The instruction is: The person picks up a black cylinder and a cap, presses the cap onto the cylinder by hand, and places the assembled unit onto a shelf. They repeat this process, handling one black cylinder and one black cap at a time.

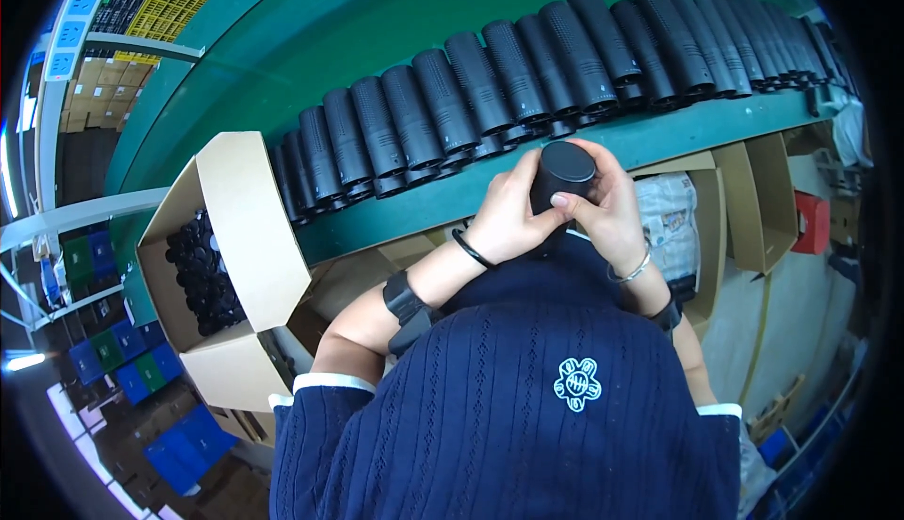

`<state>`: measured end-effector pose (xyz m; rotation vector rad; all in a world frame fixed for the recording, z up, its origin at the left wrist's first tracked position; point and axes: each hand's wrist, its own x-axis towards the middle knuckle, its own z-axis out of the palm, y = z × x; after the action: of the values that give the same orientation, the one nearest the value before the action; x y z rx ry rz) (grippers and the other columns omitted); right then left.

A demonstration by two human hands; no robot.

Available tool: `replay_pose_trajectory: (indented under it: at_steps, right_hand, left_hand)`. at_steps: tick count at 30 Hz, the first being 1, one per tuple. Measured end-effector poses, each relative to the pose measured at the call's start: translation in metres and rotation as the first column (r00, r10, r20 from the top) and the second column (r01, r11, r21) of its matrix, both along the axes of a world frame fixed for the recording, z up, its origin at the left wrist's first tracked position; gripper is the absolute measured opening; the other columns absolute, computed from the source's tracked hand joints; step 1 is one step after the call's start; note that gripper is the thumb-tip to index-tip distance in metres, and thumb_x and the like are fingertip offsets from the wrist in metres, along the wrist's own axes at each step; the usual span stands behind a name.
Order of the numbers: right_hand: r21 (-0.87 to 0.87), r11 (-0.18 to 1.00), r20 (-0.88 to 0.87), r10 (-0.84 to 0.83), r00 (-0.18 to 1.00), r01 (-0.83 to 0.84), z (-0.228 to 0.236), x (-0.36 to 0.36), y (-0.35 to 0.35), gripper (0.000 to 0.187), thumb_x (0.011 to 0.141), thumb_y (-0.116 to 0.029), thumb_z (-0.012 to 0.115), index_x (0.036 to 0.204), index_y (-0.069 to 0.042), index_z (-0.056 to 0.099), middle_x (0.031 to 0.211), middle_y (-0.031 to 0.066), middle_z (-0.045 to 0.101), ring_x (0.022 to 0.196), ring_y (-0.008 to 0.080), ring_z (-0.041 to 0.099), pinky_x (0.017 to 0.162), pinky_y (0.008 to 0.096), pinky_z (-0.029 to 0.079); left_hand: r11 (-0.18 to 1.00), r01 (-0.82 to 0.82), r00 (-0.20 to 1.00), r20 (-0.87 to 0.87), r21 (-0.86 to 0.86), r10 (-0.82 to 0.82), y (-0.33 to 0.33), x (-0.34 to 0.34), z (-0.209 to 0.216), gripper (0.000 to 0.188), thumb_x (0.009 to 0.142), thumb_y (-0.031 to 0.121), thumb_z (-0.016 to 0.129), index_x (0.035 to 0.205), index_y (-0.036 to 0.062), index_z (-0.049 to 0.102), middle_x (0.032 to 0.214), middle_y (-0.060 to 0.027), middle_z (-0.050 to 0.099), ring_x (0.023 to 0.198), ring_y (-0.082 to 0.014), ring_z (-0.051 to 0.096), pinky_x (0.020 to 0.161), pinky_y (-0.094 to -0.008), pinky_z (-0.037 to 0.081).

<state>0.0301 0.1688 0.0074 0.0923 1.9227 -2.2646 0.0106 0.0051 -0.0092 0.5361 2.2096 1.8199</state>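
Close to my chest I hold a black cylinder point(565, 170) between both hands, its flat round end tilted up. The left side is gripped by my left hand point(508, 207), fingers wrapped round it. On the other side my right hand point(610, 214) closes round it, with the thumb pressed across its front just below the flat end. Its lower part is hidden by my hands. Beyond my hands, a long row of black ribbed tubes point(452, 110) leans side by side on the green bench point(377, 228).
To the left stands an open cardboard box point(250, 237) holding many small black round caps point(201, 270). Right of me are another carton point(711, 228) with a printed bag point(669, 219), an open cardboard box point(767, 204) and a red bin point(812, 221). Blue bins point(188, 446) lie at lower left.
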Motion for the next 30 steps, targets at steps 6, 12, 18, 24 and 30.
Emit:
replay_pose_trajectory:
  at_steps: [6,12,18,24,30]
  right_hand:
    - [0.058,0.998,0.003,-0.029,1.000,0.028,-0.013,-0.003,0.002,0.055,0.076,-0.001,0.074,0.125,0.000,0.051,0.111,0.0074,0.062,0.105,0.0145,0.059,0.088,0.0284,0.051]
    - [0.063,0.992,-0.030,0.111,0.993,-0.109,0.004,-0.013,0.021,0.056,0.078,-0.010,0.078,0.128,-0.001,0.054,0.111,0.0061,0.061,0.106,0.0151,0.058,0.089,0.0290,0.051]
    - [0.032,0.998,0.019,0.051,0.999,-0.051,0.001,-0.008,0.011,0.059,0.080,-0.008,0.077,0.132,0.001,0.050,0.115,0.0084,0.062,0.109,0.0152,0.058,0.090,0.0294,0.051]
    - [-0.003,0.999,0.015,0.039,0.999,-0.039,0.002,-0.003,0.009,0.057,0.081,-0.002,0.073,0.132,0.001,0.049,0.117,0.0097,0.061,0.105,0.0147,0.061,0.091,0.0283,0.051]
    - [-0.080,0.996,0.020,0.031,0.999,-0.030,-0.004,-0.006,0.016,0.058,0.081,0.001,0.071,0.134,0.001,0.048,0.117,0.0088,0.061,0.107,0.0152,0.060,0.094,0.0287,0.049]
  left_hand:
    - [0.993,0.014,0.992,0.128,-0.117,0.001,0.001,-0.004,-0.005,0.060,0.076,0.008,0.079,0.127,-0.0018,0.048,0.114,-0.0143,0.063,0.102,-0.0210,0.065,0.085,-0.0333,0.054]
    - [0.903,0.213,0.816,0.440,0.373,-0.374,-0.010,-0.029,-0.006,0.069,0.073,0.017,0.085,0.128,0.0005,0.048,0.115,-0.0084,0.061,0.106,-0.0149,0.059,0.092,-0.0311,0.048]
    - [0.990,0.117,0.976,0.175,0.074,-0.128,-0.002,-0.013,0.003,0.074,0.074,0.015,0.084,0.134,0.0020,0.043,0.122,-0.0096,0.058,0.115,-0.0188,0.056,0.100,-0.0357,0.047]
    - [0.999,0.037,0.995,0.094,-0.038,-0.033,0.005,-0.009,0.001,0.063,0.072,0.009,0.081,0.126,-0.0008,0.050,0.113,-0.0117,0.063,0.102,-0.0190,0.063,0.086,-0.0329,0.054]
    - [0.995,0.008,1.000,0.018,-0.101,-0.006,0.008,-0.013,0.008,0.059,0.071,0.013,0.082,0.121,-0.0017,0.054,0.107,-0.0130,0.065,0.097,-0.0211,0.066,0.082,-0.0334,0.054]
